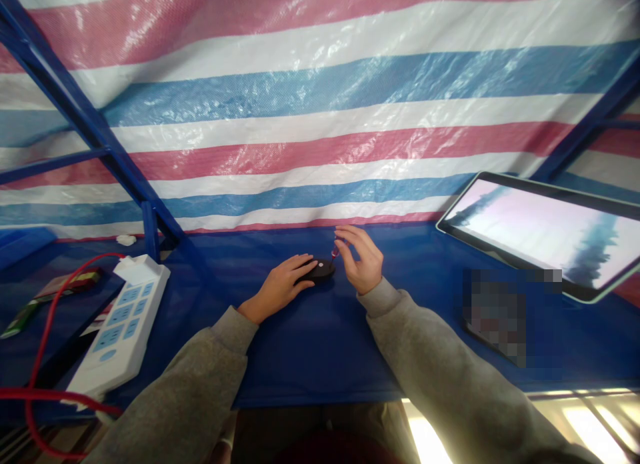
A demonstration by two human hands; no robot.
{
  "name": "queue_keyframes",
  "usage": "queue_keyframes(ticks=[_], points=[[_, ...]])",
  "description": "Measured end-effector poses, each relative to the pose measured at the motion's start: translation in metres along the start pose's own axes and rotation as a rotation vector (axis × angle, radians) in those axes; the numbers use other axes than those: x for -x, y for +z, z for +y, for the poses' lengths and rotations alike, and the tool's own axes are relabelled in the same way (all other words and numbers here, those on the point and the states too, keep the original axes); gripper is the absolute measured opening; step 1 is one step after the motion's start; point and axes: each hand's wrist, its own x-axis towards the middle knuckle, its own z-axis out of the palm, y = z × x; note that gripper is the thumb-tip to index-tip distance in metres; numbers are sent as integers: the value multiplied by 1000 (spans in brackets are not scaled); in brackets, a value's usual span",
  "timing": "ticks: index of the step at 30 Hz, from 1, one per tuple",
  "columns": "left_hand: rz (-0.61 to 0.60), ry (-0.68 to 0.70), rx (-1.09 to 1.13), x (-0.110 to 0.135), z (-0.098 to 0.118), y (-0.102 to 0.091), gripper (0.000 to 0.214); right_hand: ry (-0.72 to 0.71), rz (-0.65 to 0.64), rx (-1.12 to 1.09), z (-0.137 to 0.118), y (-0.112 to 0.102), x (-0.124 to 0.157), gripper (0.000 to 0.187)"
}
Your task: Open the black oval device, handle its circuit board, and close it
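Observation:
A small dark oval device (324,271), shaped like a computer mouse, lies on the blue tabletop (300,357) with a pale round spot on its upper face. My left hand (285,284) grips its left end, fingers on top and thumb along the near side. In my right hand (364,259) a slim screwdriver (335,252) with a reddish-purple handle is pinched between thumb and fingers. It points down at the right end of the device; whether the tip sits in a screw is too small to tell.
At left lie a white power strip (143,331) and a red cable (47,324). A tablet-like screen (540,231) stands at right, with a blurred-out dark object (495,317) before it. Striped sheeting (320,144) hangs behind, between blue frame bars (125,171).

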Motion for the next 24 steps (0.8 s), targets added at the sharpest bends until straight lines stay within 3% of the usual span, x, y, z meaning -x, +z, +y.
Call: queue_keyframes(ticks=[24], points=[[7,-5,17,1,0,0,46,3,-35,7,0,0,-1,27]])
